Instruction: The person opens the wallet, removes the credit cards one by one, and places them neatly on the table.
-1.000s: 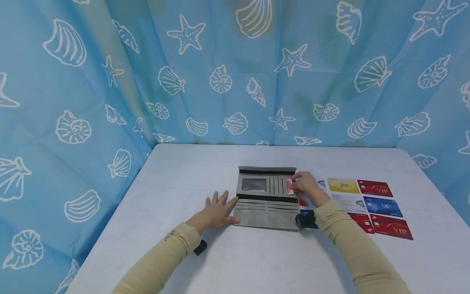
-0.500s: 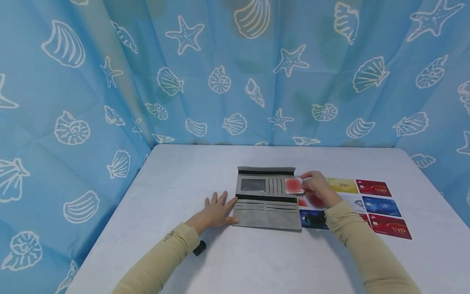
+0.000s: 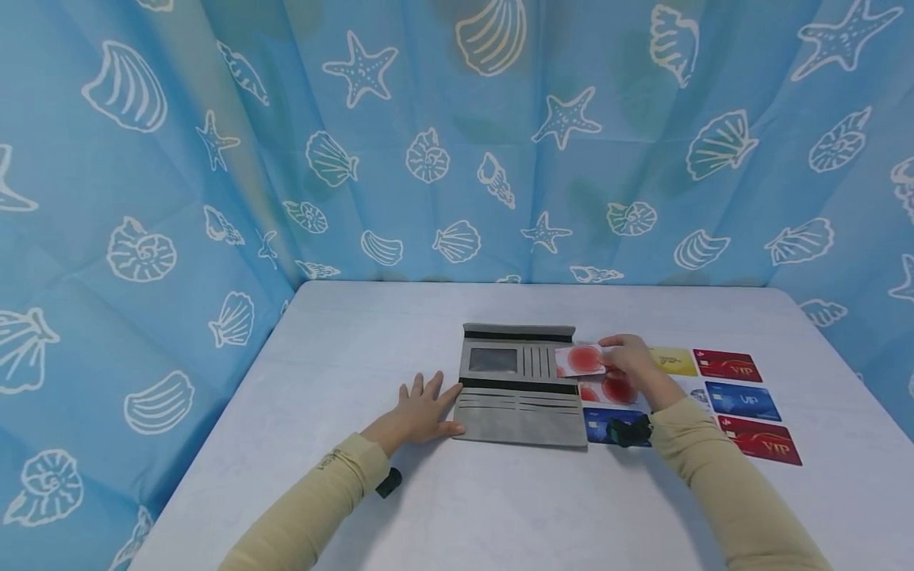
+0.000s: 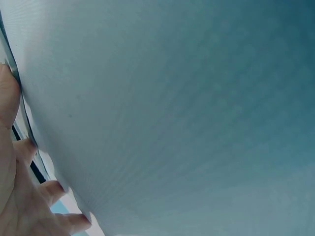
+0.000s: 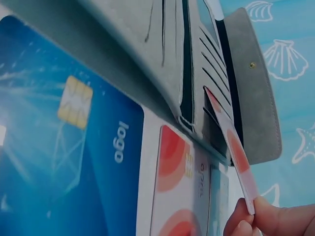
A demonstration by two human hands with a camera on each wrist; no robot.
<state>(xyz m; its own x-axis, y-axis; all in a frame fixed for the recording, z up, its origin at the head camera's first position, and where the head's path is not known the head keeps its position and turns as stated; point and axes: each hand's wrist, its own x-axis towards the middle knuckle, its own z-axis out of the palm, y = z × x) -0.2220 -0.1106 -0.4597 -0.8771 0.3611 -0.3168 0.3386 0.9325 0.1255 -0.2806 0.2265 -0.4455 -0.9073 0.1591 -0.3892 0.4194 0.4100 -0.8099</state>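
Note:
A grey wallet (image 3: 520, 430) lies unfolded on the white table, with a dark window and several card slots. My left hand (image 3: 414, 414) rests spread beside it, the forefinger and thumb touching its left edge. Between thumb and fingers, my right hand (image 3: 631, 366) pinches one end of a white card with red circles (image 3: 580, 361) at the wallet's right side. In the right wrist view the far end of this white-and-red card (image 5: 234, 142) sits at a slot, and most of it is outside. The left wrist view shows mainly tablecloth and fingertips (image 4: 74, 222).
Right of the wallet lie rows of cards: another red-circled card (image 3: 616, 390), a blue card (image 3: 600, 424), a yellow card (image 3: 674, 361), red VIP cards (image 3: 760, 440) and a blue VIP card (image 3: 744, 401). My right forearm covers some. A blue shell-patterned curtain (image 3: 400, 198) hangs behind.
My right hand has moved right, drawing the red-circled card out of the wallet's slot; much more of the card shows now. The left hand has stayed in place.

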